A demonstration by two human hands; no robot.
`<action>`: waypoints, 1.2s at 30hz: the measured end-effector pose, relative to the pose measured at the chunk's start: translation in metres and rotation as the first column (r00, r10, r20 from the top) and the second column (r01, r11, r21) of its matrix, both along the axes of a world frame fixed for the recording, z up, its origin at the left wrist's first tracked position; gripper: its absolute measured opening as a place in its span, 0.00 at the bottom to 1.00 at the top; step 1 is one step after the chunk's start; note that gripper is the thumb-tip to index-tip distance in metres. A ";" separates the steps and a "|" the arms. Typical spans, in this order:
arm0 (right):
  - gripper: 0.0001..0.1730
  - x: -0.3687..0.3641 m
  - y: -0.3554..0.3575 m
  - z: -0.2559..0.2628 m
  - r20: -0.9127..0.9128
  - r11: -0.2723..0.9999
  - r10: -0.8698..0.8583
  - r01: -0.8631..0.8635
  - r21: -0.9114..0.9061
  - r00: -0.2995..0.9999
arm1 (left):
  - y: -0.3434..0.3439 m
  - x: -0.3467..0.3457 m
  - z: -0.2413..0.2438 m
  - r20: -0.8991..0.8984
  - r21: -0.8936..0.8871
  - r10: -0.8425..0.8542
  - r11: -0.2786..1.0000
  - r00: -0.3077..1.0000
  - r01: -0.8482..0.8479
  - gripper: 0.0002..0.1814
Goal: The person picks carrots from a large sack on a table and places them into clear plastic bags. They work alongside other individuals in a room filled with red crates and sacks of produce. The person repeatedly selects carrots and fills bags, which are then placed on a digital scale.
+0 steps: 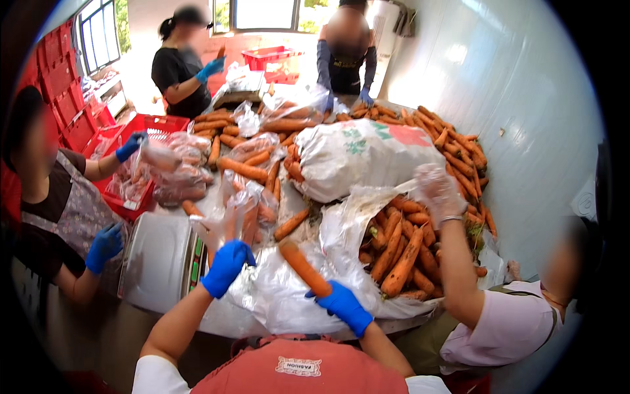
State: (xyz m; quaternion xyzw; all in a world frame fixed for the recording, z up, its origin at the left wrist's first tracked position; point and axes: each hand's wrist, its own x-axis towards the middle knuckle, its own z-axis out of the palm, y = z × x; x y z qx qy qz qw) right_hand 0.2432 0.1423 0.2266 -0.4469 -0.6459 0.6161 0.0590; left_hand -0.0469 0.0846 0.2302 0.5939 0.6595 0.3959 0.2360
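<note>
My right hand, in a blue glove, grips one end of a large carrot, which points up and to the left. My left hand, also gloved in blue, pinches the edge of a clear plastic bag with carrots inside. Under both hands, clear plastic bags or sheeting cover the near part of the metal table. A single carrot lies on the table just beyond my hands. To the right, an open white woven sack spills many loose carrots.
A weighing scale stands left of my hands. Bagged carrots lie behind it, beside a red crate. A full woven sack and a carrot heap fill the far right. Several co-workers stand around; a gloved hand reaches over the open sack.
</note>
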 end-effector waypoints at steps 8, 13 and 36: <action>0.18 0.043 0.012 0.013 -0.576 0.941 -0.332 0.303 -0.149 0.747 | -0.026 -0.008 -0.012 -0.602 0.125 0.176 0.984 0.779 -0.125 0.08; 0.17 0.050 0.009 0.007 -0.564 0.964 -0.247 0.260 -0.058 0.788 | -0.059 0.076 0.001 -0.132 -0.040 0.098 0.994 0.986 -0.104 0.46; 0.10 -0.010 0.000 -0.127 0.211 0.624 0.256 -0.328 0.709 0.943 | -0.084 0.064 -0.115 0.582 -0.382 0.522 0.852 0.624 -0.358 0.07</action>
